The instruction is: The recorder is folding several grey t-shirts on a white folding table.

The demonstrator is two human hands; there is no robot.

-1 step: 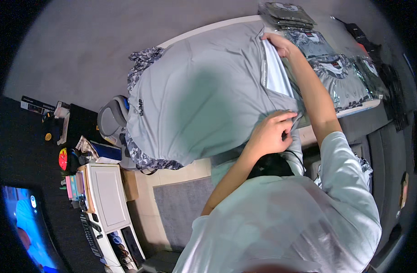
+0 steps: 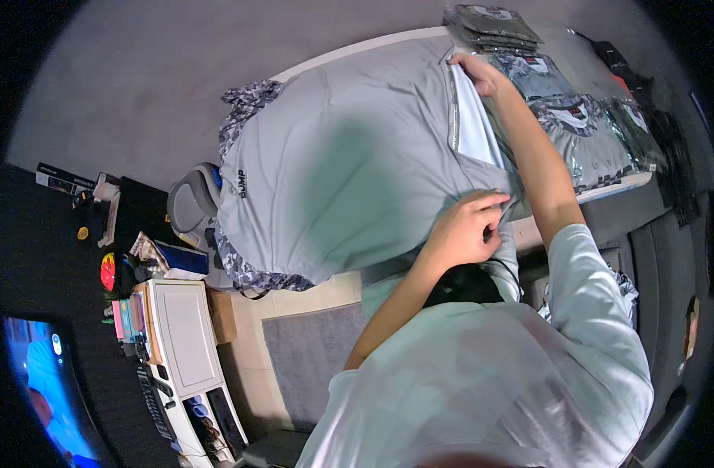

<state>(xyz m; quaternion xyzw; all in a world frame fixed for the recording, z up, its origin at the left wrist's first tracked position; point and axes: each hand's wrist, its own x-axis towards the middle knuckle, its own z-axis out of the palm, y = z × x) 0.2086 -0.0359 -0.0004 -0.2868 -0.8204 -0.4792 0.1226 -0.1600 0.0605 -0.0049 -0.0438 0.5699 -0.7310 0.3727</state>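
**Grey shirt held flat on the table, both hands pinching its right edge**

Nothing differs from the frame before: shirt, hands and packages sit exactly as they did.

Far left of the shirt (image 2: pixel 349 164), a blue-lit screen (image 2: pixel 37 382) glows at the floor's edge. Nearer the shirt stands a white cabinet (image 2: pixel 182 335), with a round red-and-yellow label (image 2: pixel 107 271) just beyond it and a flat black box (image 2: pixel 61 179) with a pale strip further up. A grey chair back (image 2: pixel 189 204) pokes out just beside the shirt's camouflage-trimmed sleeve.

The shirt lies spread across the white table (image 2: pixel 357 48), covering most of it. At its lower right edge the left hand (image 2: pixel 466 230) is closed, fingers pinching the fabric. At the upper right corner the right hand (image 2: pixel 482 74) grips the hem, beside a white panel (image 2: pixel 474 125).

Right of the shirt lie clear glossy bags (image 2: pixel 583 125) of folded grey patterned garments, overlapping in a row. A stack of darker flat packets (image 2: pixel 493 23) sits above the right hand.
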